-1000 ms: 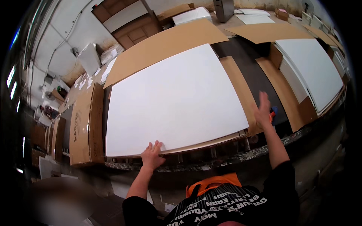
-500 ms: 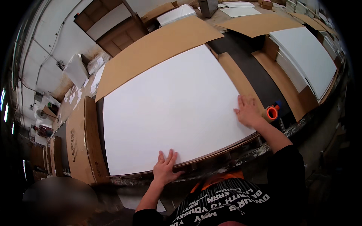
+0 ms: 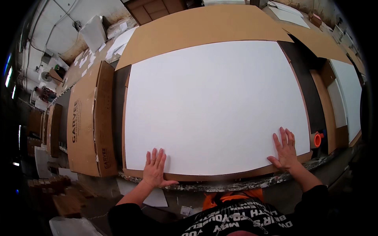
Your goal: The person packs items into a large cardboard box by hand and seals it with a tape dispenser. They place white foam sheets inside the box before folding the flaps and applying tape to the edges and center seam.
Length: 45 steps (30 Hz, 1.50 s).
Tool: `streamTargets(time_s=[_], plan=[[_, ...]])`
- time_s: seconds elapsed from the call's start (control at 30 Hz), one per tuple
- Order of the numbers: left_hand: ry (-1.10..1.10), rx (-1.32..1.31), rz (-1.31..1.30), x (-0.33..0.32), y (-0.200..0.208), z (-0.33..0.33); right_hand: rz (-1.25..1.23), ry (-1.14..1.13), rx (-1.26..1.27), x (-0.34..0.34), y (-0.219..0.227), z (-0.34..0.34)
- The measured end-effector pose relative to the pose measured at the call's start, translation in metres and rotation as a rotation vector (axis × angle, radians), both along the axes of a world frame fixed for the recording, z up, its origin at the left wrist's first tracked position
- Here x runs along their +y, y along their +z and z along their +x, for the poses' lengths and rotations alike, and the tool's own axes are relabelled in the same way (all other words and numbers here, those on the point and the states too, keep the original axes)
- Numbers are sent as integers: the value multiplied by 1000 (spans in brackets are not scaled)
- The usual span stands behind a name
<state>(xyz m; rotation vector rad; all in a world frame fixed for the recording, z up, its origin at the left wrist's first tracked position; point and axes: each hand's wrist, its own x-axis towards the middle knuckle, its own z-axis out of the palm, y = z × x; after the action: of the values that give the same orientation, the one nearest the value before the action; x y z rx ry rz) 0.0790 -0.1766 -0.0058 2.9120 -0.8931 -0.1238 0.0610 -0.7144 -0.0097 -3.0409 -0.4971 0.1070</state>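
Observation:
A large white sheet or panel (image 3: pixel 216 106) lies flat on opened brown cardboard (image 3: pixel 197 27), whose far flap is spread out behind it. Fingers apart, my left hand (image 3: pixel 154 169) rests on the near left edge of the panel, with the thumb along that edge. On the near right corner area lies my right hand (image 3: pixel 284 151), its fingers also spread. Neither hand grips anything. Just right of the panel's near right corner sits a tape dispenser (image 3: pixel 317 139) with an orange ring and a blue part.
A closed brown carton (image 3: pixel 84 122) stands to the left on the dark conveyor surface (image 3: pixel 120 90). At right is an open carton (image 3: pixel 332 114) holding white panels (image 3: pixel 348 94). A worn metal edge (image 3: pixel 220 185) runs along the near side. Another person (image 3: pixel 46 94) is far left.
My view has turned to the right and the panel now sits squarer before me. My right hand has shifted from the panel's right edge to its near right area; both hands stay spread.

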Motion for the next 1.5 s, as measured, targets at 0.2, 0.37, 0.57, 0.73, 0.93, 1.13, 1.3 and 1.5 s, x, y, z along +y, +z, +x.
streamTargets(time_s=[0.2,0.37,0.57,0.73,0.93,1.13,1.3,1.5], plan=[[6,-21,-56,-40,-7,-3,52,-64,43,3,3,12],[-38,42,-7,-221,-12,-1,107,35,94,6,6,11],[84,124,21,-235,1,-4,480,-202,-703,-144,-50,270],[193,192,108,-228,-1,-5,1525,-1147,-19,-305,-63,498],[210,149,-59,-228,-7,0,1222,-608,-181,-358,-79,619],[248,148,-42,-229,-1,-4,561,-317,-626,-195,-9,526],[192,145,-26,-218,-5,-6,1166,-266,-752,-253,-97,456],[120,-29,-91,-201,-26,-2,1284,-685,-272,-359,-255,418]])
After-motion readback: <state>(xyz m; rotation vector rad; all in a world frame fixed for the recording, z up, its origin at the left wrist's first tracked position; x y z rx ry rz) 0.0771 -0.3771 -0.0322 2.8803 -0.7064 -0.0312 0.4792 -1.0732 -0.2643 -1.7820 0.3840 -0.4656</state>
